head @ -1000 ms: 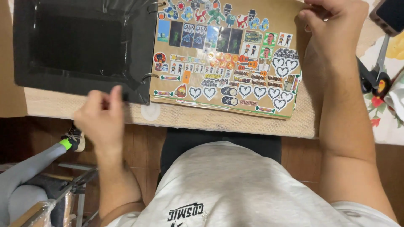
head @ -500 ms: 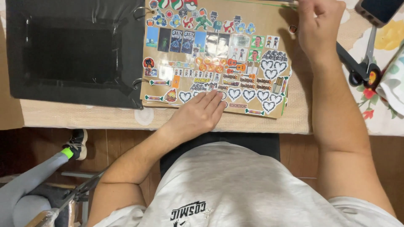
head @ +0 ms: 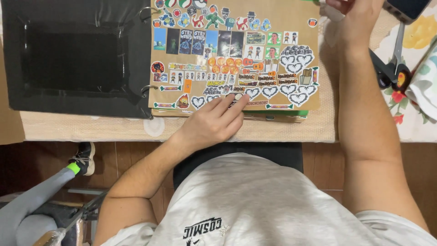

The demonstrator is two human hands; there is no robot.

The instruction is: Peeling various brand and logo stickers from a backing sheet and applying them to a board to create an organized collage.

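Head view: one open left hand [head: 211,125] touches one sticker page [head: 236,54]; right hand [head: 353,11] pinches something unclear.

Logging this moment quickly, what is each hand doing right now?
Left hand: open, fingers resting on the sticker page, holding nothing.
Right hand: mostly cut off at the frame top; grip cannot be told.
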